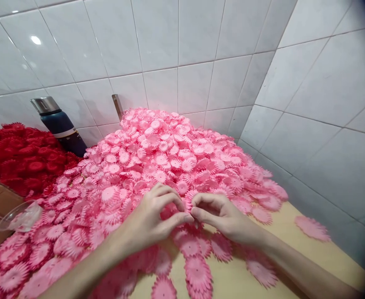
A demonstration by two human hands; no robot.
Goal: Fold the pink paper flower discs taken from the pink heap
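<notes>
Both hands [157, 220] [222, 216] grip pinched on pink flower [187, 216] | pink heap [170, 158] behind | flask [60, 124] far-left

Bright, even light fills the corner, coming from overhead. A lamp's glare spot sits on the glossy wall tiles [35, 40] at ten o'clock. Shadows are soft and faint. The tile lines bow toward the edges, and a dark vignette rounds off the corner at two o'clock. The nearest pink flowers [197, 272] at six o'clock look slightly soft.
</notes>
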